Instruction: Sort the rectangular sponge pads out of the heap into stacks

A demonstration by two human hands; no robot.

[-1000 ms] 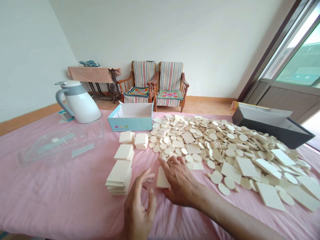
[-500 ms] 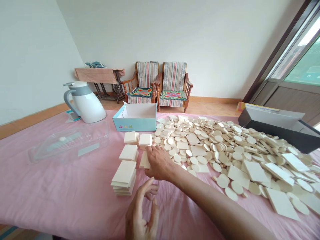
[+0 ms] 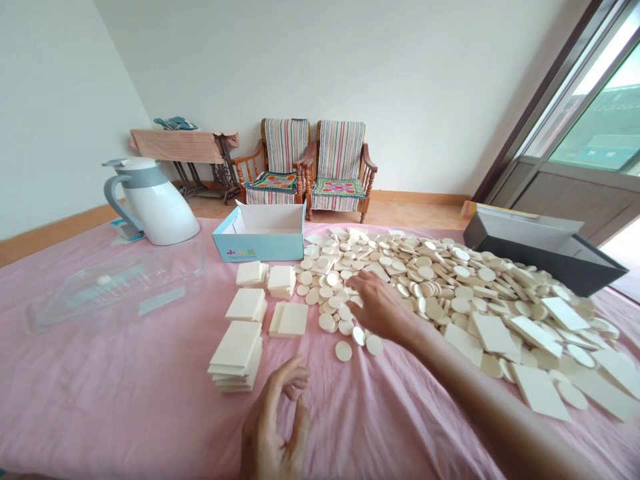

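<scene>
My right hand point(image 3: 379, 305) reaches palm down over the left part of a pile of pale wooden pieces point(image 3: 435, 270). Its fingers are stretched forward with the thumb apart, close to a square tile point(image 3: 379, 271), and I see nothing held. My left hand point(image 3: 277, 423) is near the table's front, fingers loosely curled, thumb apart, nothing in it. Beyond it stand several stacks of square tiles, the tallest stack point(image 3: 236, 353) at the near left. A low stack point(image 3: 289, 319) of unevenly laid tiles lies between that one and the pile. Loose round discs point(image 3: 343, 351) rest at the pile's near edge.
A light blue box point(image 3: 260, 245) stands behind the stacks. At left are a white and grey jug point(image 3: 160, 207) and a clear plastic tray point(image 3: 115, 287). A black box point(image 3: 545, 253) lies at the right end of the pile. Pink cloth point(image 3: 140, 407) covers the table.
My right hand has left the low tile stack and moved right, over the pile. That stack is now uncovered. My left hand has stayed nearly in place. The view has shifted slightly right.
</scene>
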